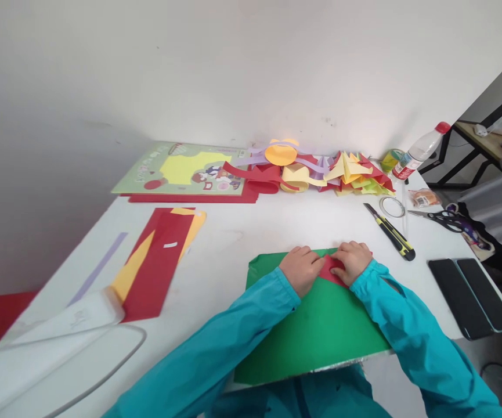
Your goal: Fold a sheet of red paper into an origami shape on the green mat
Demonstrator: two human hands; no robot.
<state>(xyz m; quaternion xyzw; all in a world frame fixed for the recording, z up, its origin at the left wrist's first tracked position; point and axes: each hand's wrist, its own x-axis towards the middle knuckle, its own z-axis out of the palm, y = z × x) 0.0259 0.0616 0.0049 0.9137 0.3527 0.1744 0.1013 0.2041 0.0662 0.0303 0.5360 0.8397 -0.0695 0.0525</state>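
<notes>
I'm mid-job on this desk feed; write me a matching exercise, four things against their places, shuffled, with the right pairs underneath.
Things
1. clear plastic bottle with a red cap
2. small red paper piece
3. thin purple paper strip
4. black-and-yellow utility knife

Places
A. left of the large red paper sheet
B. between the right hand and the black-handled scissors
C. at the table's back right, near the white wall
D. at the fingers of the left hand and right hand, over the green sheet

Right pairs: 1-C, 2-D, 3-A, 4-B
</notes>
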